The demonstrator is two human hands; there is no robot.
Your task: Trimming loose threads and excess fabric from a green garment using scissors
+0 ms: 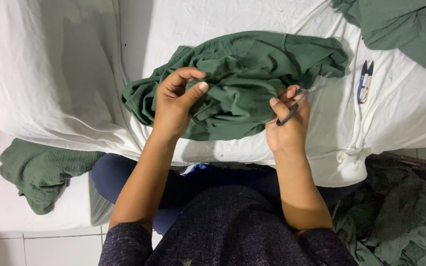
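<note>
Garment point(242, 74) in left hand's point(173, 106) clenched grip; right hand point(287, 125) around half-hidden snips point(288, 112).

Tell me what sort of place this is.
Probably a small garment-finishing spot, home or workshop. The left hand pinches a green garment on a white-sheeted surface, the right hand holds a thread snipper, a spare snipper lies nearby, and more green garments are piled around.

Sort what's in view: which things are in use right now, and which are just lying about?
In use:
crumpled dark green fabric garment, pinched by left hand
small black thread snips, in right hand

Lying about:
blue-handled snips on white sheet
green knit cloth
green fabric pile
</note>
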